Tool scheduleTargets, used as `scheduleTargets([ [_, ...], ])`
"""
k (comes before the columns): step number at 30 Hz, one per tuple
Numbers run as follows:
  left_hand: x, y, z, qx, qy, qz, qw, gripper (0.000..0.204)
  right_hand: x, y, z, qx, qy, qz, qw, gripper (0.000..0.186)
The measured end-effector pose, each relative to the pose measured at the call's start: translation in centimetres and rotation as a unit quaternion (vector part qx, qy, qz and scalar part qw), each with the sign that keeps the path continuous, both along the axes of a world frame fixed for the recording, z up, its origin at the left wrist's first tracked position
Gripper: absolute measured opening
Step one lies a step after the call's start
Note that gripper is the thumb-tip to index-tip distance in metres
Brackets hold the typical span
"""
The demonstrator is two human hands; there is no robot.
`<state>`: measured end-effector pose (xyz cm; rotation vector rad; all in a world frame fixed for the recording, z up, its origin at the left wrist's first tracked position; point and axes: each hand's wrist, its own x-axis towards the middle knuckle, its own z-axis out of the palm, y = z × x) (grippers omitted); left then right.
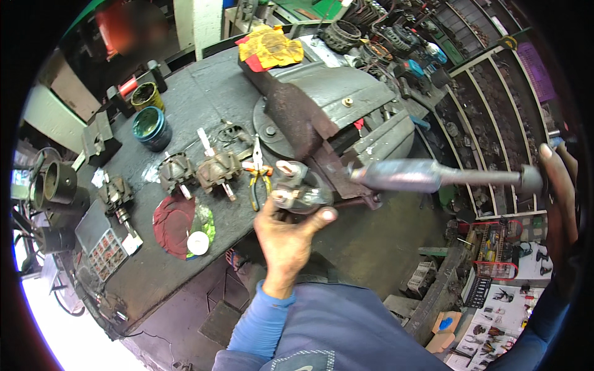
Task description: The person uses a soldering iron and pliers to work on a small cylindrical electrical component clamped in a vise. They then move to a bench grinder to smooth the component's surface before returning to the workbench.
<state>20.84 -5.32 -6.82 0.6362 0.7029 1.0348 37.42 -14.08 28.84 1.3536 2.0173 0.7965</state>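
My left hand (283,245) grips a round metal housing (302,193) with shiny lugs, in front of the vise. The thumb sticks out to the right, and the other fingers are partly hidden by the part. At the right edge, my right hand (562,191) is closed around the head end of what looks like a hammer (402,175), smeared by motion. Its thick blue-grey grip points left toward the housing, apart from it. Just left of the housing, yellow-handled pliers (260,179) lie on the bench.
A large bench vise (303,120) stands on the grey workbench (204,86), with a yellow cloth (270,46) behind it. Alternator rotors (218,168), a blue tub (151,128), a red disc (173,226) and a parts box (106,253) lie left. Shelves (495,105) stand right.
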Motion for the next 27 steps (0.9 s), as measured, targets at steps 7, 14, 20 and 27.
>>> scheduleTargets([
  [7, -0.8, 0.0, -1.8, -0.014, -0.009, 0.005, 1.0, 0.052, 4.6, -2.3, -3.4, 0.089, -0.063, -0.091, 0.99, 0.043],
  [14, -0.7, -0.3, -2.7, -0.015, -0.005, -0.01, 1.0, 0.052, 5.2, -0.7, -6.1, 0.073, -0.028, -0.004, 0.997, 0.04],
  [20, -0.5, -0.5, -2.4, -0.024, -0.011, -0.013, 1.0, 0.049, 4.9, -0.4, -6.4, 0.051, -0.004, -0.038, 0.998, 0.047],
  [27, -0.6, -0.5, -2.4, -0.024, -0.019, -0.036, 0.999, 0.05, 5.1, 0.6, -6.0, 0.028, -0.014, -0.029, 0.999, 0.044],
])
